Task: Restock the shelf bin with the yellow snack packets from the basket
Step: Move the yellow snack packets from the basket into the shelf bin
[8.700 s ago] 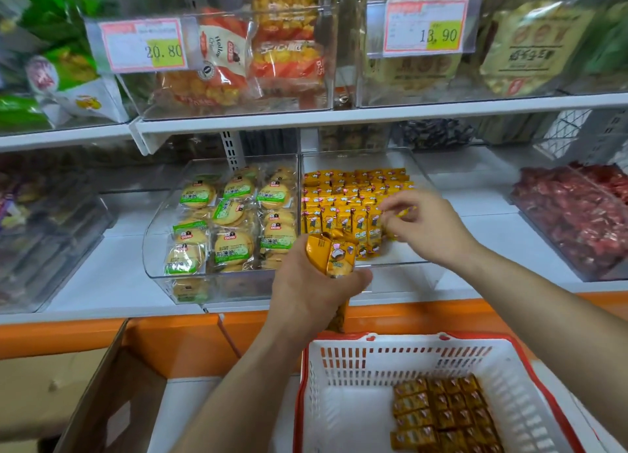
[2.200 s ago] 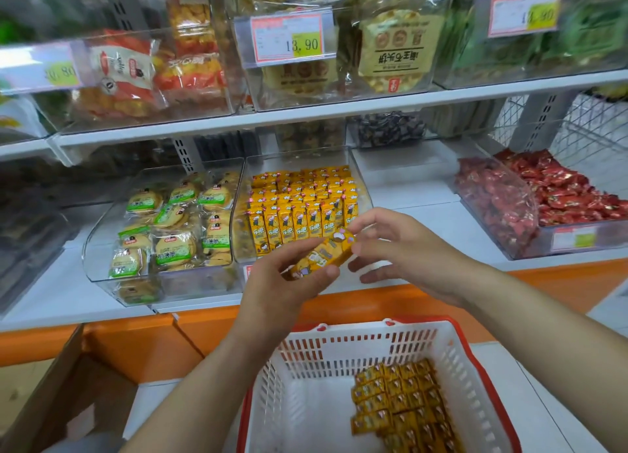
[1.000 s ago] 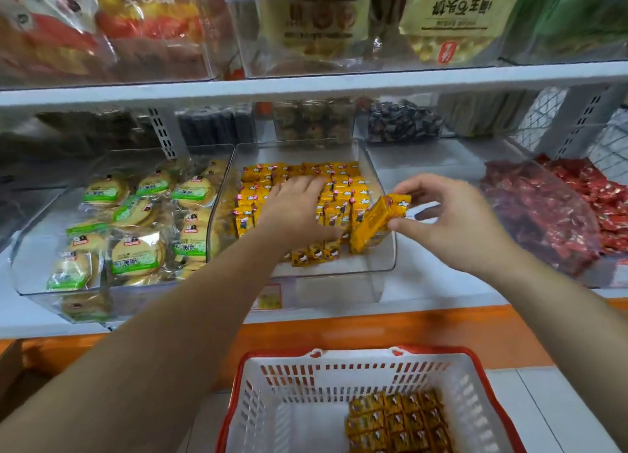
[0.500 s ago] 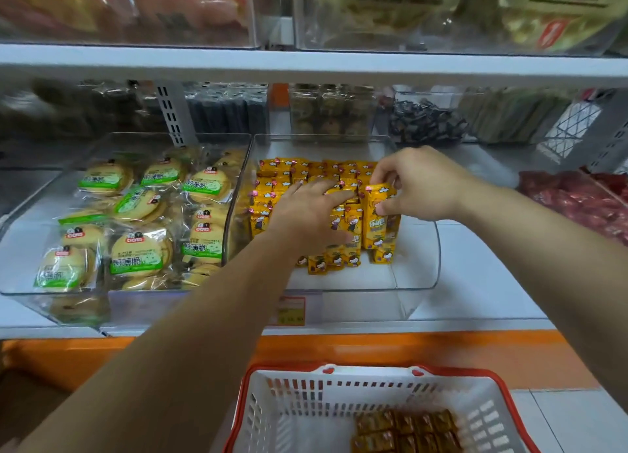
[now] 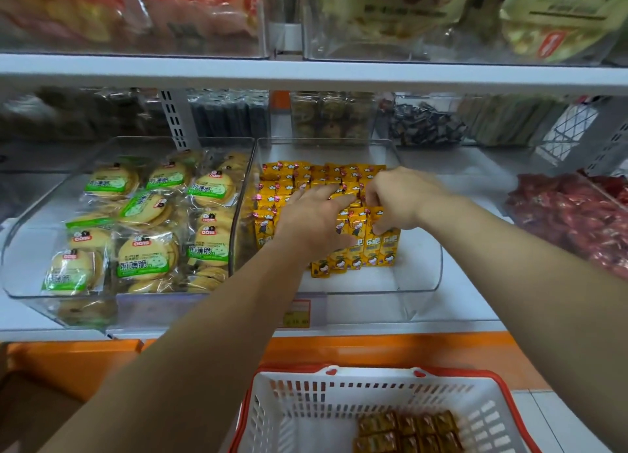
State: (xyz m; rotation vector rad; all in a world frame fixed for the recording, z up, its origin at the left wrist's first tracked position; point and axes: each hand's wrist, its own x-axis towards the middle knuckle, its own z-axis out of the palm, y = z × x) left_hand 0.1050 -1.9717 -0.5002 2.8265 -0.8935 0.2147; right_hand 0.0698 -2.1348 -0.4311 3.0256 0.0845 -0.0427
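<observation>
Fingers (image 5: 373, 201) of the right hand (image 5: 404, 197) are curled downward and, with the thumb below them, pinch the tops of the front-row yellow snack packets (image 5: 375, 248) at the right end of the stack. Just beside them, the fingers (image 5: 324, 196) of the left hand (image 5: 312, 223) lie straight and spread, flat on top of the packets, holding nothing and pressing on the pile. The two hands nearly touch over the middle of the rows.

The packets stand upright in tidy rows inside a clear plastic bin (image 5: 421, 282) on the white shelf (image 5: 469, 303), filling its back and middle; the front strip of the bin floor is bare. A small price tag (image 5: 298, 313) sits on the bin's front edge, partly hidden by the left forearm.

Touching this bin on the left is another clear bin (image 5: 20, 248) packed with round biscuits (image 5: 146, 255) in green-labelled wrappers. Well off to the right lies a heap of red sweets (image 5: 571, 224). Above, an upper shelf (image 5: 306, 75) carries large bags, blurred.

Below the shelf's orange front band (image 5: 373, 347), a white basket (image 5: 306, 405) with a red rim holds more packets (image 5: 407, 432) of the same kind, laid flat in its right half.
</observation>
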